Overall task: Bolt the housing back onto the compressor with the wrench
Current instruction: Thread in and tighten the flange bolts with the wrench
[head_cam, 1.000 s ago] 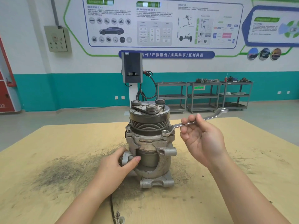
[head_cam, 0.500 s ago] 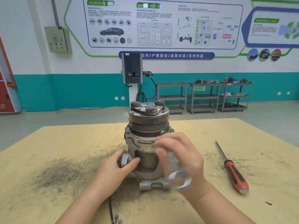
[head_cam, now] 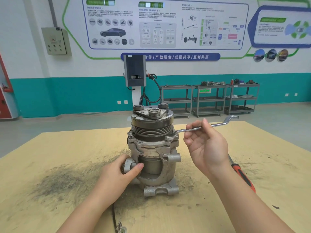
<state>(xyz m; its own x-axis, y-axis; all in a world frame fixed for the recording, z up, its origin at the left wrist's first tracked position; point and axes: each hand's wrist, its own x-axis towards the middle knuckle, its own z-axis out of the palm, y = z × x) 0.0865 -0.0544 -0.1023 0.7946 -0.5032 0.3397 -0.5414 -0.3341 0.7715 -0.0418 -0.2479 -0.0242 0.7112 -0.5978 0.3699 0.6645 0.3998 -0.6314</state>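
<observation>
Wrench (head_cam: 193, 129) shiny metal; compressor (head_cam: 152, 148) dull cast metal; table (head_cam: 218, 207) probably matt wood.

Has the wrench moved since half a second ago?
Yes. The wrench went from low in front of the compressor back up to its right flange bolt, held by the right hand.

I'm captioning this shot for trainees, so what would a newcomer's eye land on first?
First, the grimy compressor standing upright mid-table, its grooved pulley on top. Next, the hands: the right hand holds a bent silver wrench whose ring end sits on a bolt at the housing's right flange, while the left hand grips the compressor's lower left side. A dark smear of grit stains the table at left.
</observation>
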